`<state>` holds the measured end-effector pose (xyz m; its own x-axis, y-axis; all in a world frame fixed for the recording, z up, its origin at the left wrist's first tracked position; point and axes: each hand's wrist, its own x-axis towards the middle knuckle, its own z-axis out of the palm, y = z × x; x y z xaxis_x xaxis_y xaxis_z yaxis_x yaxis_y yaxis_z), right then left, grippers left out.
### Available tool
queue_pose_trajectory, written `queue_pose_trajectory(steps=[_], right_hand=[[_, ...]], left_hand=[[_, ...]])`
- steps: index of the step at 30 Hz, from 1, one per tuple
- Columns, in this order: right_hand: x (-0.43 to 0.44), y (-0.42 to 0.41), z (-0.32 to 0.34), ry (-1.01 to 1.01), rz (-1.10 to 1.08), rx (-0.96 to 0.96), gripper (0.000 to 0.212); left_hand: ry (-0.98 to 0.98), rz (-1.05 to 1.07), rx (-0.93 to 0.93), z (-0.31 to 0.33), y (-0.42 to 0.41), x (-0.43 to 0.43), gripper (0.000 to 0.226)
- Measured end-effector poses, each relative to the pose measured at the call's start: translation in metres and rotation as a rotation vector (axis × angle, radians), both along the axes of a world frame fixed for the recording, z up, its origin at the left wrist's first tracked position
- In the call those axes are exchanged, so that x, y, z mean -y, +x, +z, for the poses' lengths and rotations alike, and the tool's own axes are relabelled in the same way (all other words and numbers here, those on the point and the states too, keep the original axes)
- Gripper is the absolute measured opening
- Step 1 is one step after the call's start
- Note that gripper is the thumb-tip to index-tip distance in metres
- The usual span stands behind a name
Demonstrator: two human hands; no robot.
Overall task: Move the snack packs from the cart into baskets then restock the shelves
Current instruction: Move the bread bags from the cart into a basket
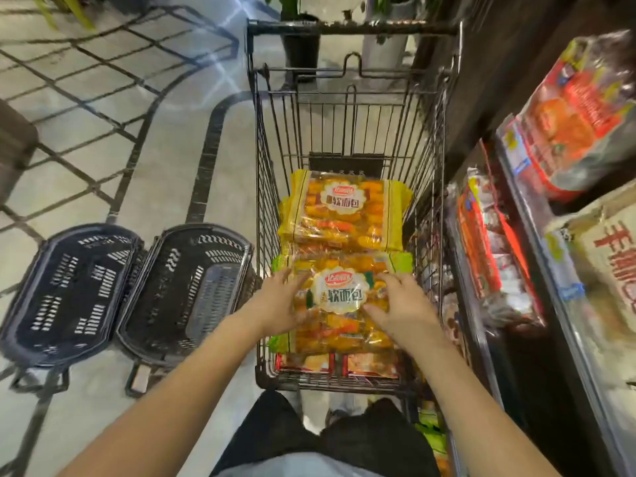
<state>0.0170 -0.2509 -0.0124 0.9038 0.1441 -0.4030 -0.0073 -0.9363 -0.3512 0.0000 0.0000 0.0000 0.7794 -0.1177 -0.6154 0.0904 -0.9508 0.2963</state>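
Observation:
A wire shopping cart (265, 187) stands in front of me with yellow snack packs stacked inside. The far yellow pack (344, 208) lies flat toward the cart's front. The near yellow pack (339, 297) is on top of the stack, closest to me. My left hand (278, 304) grips its left side, thumb on top. My right hand (404, 308) grips its right side with fingers spread over the wrapper. Red-edged packs (364, 364) show underneath at the cart's near end. Two black baskets lie on the floor to the cart's left, the nearer basket (186, 290) beside the cart and the farther basket (69, 290) left of it.
Shelves run along the right, holding red and orange bagged goods (492, 249) and a pale pack with red characters (605, 256). Potted plants (301, 46) stand beyond the cart. Tiled floor (103, 149) spreads to the left. My legs are below the cart's handle end.

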Motion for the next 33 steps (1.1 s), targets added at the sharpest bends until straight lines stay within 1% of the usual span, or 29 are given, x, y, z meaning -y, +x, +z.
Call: queue_pose_trajectory(steps=[4,6,7,8,9,10,12,14,17,20,23,25,28,30,31,33], right_hand=[[0.007,0.004,-0.017,-0.002,-0.101,-0.019,0.074],[0.010,0.008,-0.027,0.012,-0.143,-0.069,0.069],[0.012,0.012,-0.031,0.011,-0.161,-0.105,0.064],[0.015,0.015,-0.035,0.023,-0.187,-0.134,0.064],[0.017,0.017,-0.040,0.032,-0.225,-0.168,0.070],[0.019,0.019,-0.046,0.059,-0.268,-0.199,0.080],[0.022,0.021,-0.058,0.112,-0.349,-0.272,0.092],[0.025,0.021,-0.069,0.167,-0.437,-0.371,0.097],[0.029,0.014,-0.080,0.191,-0.489,-0.461,0.105],[0.032,0.008,-0.084,0.233,-0.507,-0.473,0.100],[0.035,0.004,-0.087,0.287,-0.542,-0.440,0.098],[0.036,0.004,-0.084,0.318,-0.552,-0.416,0.085],[0.034,0.003,-0.069,0.345,-0.579,-0.390,0.076],[0.037,0.002,-0.064,0.331,-0.556,-0.345,0.062],[0.039,0.002,-0.061,0.333,-0.541,-0.328,0.058],[0.044,0.002,-0.048,0.339,-0.512,-0.308,0.066]], left_hand=[[-0.095,0.217,-0.090,-0.024,0.002,0.001,0.097],[-0.132,0.347,-0.117,-0.038,0.001,0.001,0.105],[-0.159,0.415,-0.124,-0.043,0.001,0.000,0.112],[-0.194,0.489,-0.115,-0.050,0.001,-0.002,0.122],[-0.218,0.565,-0.103,-0.064,0.000,-0.006,0.128],[-0.228,0.631,-0.112,-0.076,-0.003,-0.009,0.127],[-0.290,0.734,-0.158,-0.094,-0.006,-0.011,0.113],[-0.336,0.809,-0.196,-0.080,-0.006,-0.003,0.097],[-0.389,0.879,-0.276,-0.075,-0.008,0.007,0.084],[-0.414,0.930,-0.289,-0.077,-0.011,0.014,0.073],[-0.490,1.014,-0.260,-0.080,-0.013,0.016,0.069],[-0.506,1.052,-0.243,-0.080,-0.014,0.016,0.072],[-0.511,1.037,-0.219,-0.074,-0.015,0.016,0.073],[-0.518,0.999,-0.187,-0.069,-0.016,0.016,0.076],[-0.524,0.971,-0.182,-0.064,-0.017,0.016,0.076],[-0.551,0.913,-0.169,-0.053,-0.017,0.013,0.066]])
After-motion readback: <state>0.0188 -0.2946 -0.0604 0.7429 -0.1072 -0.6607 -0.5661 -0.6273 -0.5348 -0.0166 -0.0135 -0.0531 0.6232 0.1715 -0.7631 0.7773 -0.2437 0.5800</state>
